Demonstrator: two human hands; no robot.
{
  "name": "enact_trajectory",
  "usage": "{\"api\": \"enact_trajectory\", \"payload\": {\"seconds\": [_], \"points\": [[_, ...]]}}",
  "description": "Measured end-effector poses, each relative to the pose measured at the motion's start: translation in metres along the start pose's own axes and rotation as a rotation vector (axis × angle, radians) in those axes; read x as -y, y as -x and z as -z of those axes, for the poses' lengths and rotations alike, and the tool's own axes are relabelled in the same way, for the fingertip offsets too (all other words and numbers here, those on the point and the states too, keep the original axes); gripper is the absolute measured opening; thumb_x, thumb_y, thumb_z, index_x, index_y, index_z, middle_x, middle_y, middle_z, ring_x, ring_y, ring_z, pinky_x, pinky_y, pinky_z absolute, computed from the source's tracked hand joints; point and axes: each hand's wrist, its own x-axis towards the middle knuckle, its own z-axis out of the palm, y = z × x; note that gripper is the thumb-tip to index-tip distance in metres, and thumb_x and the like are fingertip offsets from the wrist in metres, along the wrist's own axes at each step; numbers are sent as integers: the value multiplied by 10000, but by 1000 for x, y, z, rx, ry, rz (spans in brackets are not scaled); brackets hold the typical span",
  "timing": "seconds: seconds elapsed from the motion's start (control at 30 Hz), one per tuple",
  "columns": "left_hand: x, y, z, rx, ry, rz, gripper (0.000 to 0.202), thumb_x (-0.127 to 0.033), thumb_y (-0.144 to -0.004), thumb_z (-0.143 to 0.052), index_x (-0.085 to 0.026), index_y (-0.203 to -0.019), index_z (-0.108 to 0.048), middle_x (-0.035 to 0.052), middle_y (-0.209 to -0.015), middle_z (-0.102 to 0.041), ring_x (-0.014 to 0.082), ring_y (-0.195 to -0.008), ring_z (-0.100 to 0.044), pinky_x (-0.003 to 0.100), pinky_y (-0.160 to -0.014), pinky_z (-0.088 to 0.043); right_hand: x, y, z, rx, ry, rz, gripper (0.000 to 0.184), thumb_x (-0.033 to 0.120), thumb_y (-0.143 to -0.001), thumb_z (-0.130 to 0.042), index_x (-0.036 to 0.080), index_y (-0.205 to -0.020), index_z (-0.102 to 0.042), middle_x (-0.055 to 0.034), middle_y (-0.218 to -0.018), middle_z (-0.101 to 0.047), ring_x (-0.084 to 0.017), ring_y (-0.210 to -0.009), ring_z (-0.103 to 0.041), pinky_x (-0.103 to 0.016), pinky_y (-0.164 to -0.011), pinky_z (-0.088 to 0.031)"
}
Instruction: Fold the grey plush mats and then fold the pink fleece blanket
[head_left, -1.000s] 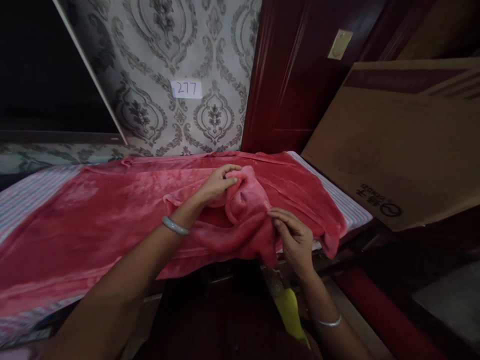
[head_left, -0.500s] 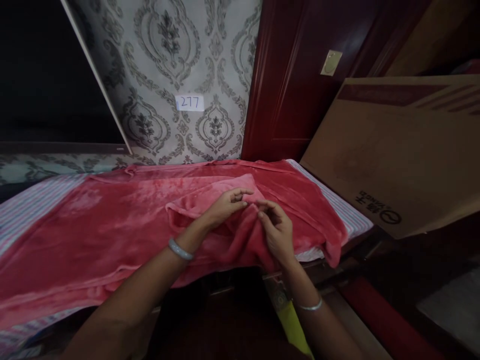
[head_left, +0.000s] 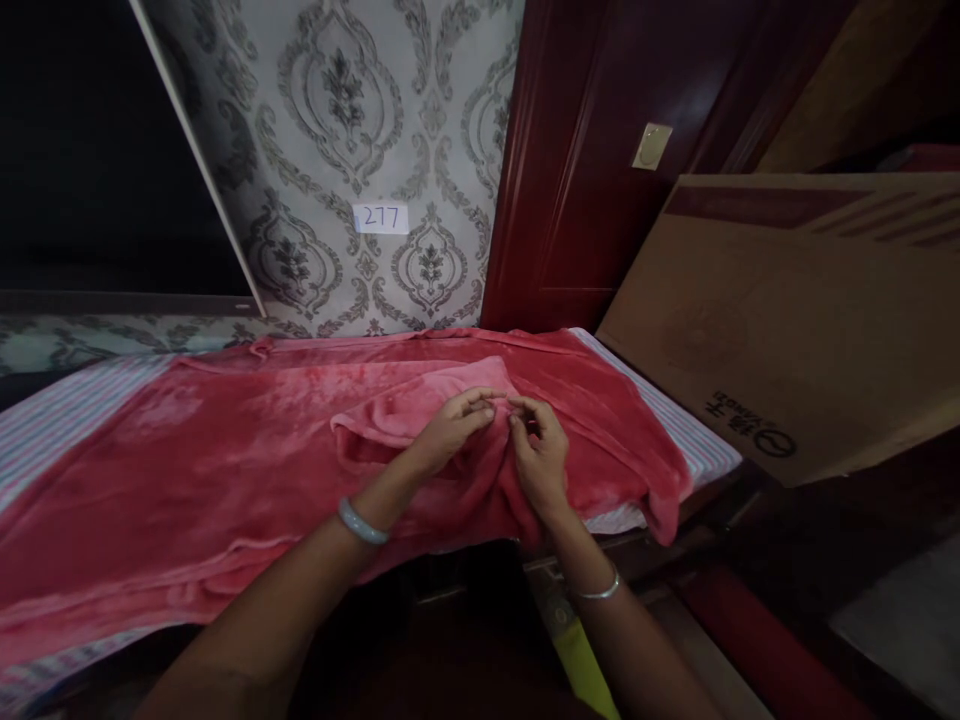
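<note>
A red plush blanket (head_left: 225,450) lies spread over a striped mattress (head_left: 67,405). Its right part is folded back into a bunched flap near the middle. My left hand (head_left: 454,430) pinches the edge of that flap, fingers closed on the fabric. My right hand (head_left: 538,450) sits just beside it, its fingertips curled and gripping the same blanket edge. The two hands almost touch. Each wrist wears a bangle.
A large flat cardboard box (head_left: 787,310) leans at the right, over the mattress corner. Behind are patterned wallpaper with a "277" label (head_left: 381,218) and a dark red door (head_left: 592,160). A yellow-green object (head_left: 589,670) hangs below the bed edge.
My right hand rose from the hanging blanket corner to meet my left hand at the fold. The raised bunch of fabric has been laid down flatter.
</note>
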Motion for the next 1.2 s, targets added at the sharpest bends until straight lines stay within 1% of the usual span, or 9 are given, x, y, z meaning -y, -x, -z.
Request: {"api": "enact_trajectory", "payload": {"seconds": [0.13,0.23,0.4,0.6,0.77,0.87,0.97,1.07,1.2], "points": [[4,-1,-4,-11,-168,-139,513,-307,-753,-725,-179,-1240,-622,22,-930,-596,135,-795,-541,256,-745,-465,-7,1,-2,-16,66,36,204,281,-944,-513,221,-1048,-678,-66,-977,-695,-203,-887,-629,-354,-804,-524],[10,-4,-3,-50,-278,-208,481,-250,-798,-637,-175,-1273,-600,-3,-849,-561,136,-761,-537,261,-726,-464,-11,4,-1,-21,145,78,248,325,-939,-541,232,-1125,-676,-89,-1090,-683,-235,-1021,-617,-414,-908,-519],[8,-4,-5,-63,-391,-263,515,-127,-795,-534,-174,-1306,-589,10,-843,-603,156,-800,-589,284,-775,-498,-20,3,5,171,95,46,560,378,-881,-624,224,-1414,-550,-131,-1363,-618,-266,-1199,-598,-450,-1016,-493],[11,16,-2,-180,-512,-347,394,-167,-864,-522,-187,-1248,-607,86,-1094,-679,194,-945,-645,346,-881,-525,-21,-3,14,273,105,-83,264,428,-827,-663,219,-980,-712,-74,-944,-736,-246,-858,-660,-380,-799,-520],[24,66,43,-337,-894,-346,189,-198,-898,-495,-211,-986,-661,75,-980,-700,227,-939,-641,387,-876,-512,-15,-5,20,251,-17,-175,242,442,-822,-663,211,-890,-681,-27,-833,-707,-207,-786,-622,-315,-710,-481],[30,94,84,-426,-1166,-215,197,-182,-872,-505,-206,-966,-675,92,-964,-705,275,-982,-632,442,-925,-489,-12,-10,21,190,-104,-206,249,434,-804,-699,204,-897,-677,-17,-830,-692,-191,-779,-605,-304,-719,-469],[36,104,129,-593,-1309,-60,223,-190,-829,-547,-196,-1002,-687,126,-1085,-692,322,-1090,-603,485,-990,-473,-10,-16,20,168,-176,-217,235,412,-787,-730,206,-889,-683,-2,-830,-681,-175,-765,-593,-305,-741,-462],[44,98,169,-742,-1203,65,356,-183,-765,-587,-164,-1109,-675,154,-1201,-668,334,-1163,-592,490,-1031,-474,-5,-22,20,125,-207,-205,230,398,-770,-755,211,-886,-690,8,-826,-670,-165,-759,-585,-302,-741,-454],[52,84,196,-685,-877,145,419,-227,-760,-584,-140,-1163,-660,126,-1121,-722,276,-1031,-663,424,-951,-528,0,-30,29,-16,-237,-157,240,388,-764,-777,219,-916,-699,6,-869,-675,-167,-807,-602,-310,-783,-470]]}}
